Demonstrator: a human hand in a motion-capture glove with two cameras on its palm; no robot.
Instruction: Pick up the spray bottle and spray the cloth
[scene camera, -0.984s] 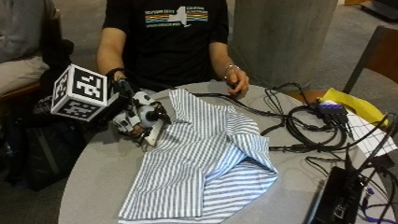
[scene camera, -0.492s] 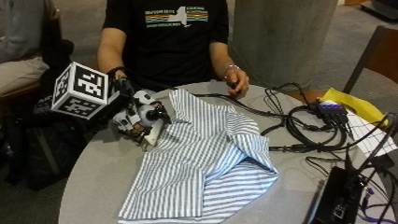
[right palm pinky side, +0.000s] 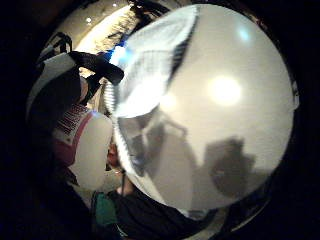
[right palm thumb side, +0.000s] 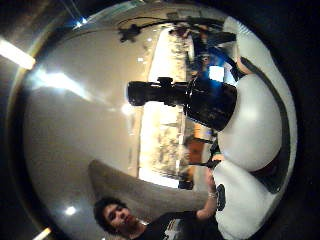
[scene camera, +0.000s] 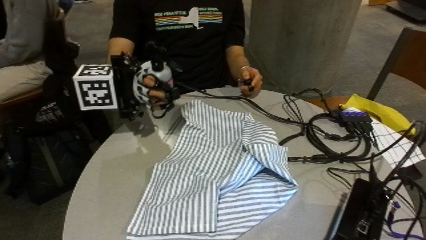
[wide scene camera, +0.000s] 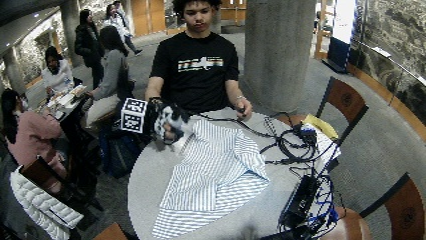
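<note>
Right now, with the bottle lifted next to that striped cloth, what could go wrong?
The gloved right hand holds the spray bottle up beside the striped cloth, not over it, so mist may land on the bare table instead. Cables and a black device lie just beyond the cloth, so drifting spray could wet them. A cable also runs along the cloth's far edge, which the arm might snag.

Striped woven cloth (soft, creased) on smooth matt tbl

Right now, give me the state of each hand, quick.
Gloved right hand: fingers curled round the spray bottle, held up above the table edge beside the striped cloth.
Bare left hand: at the table's far edge, fingers curled on a small dark object.
</note>
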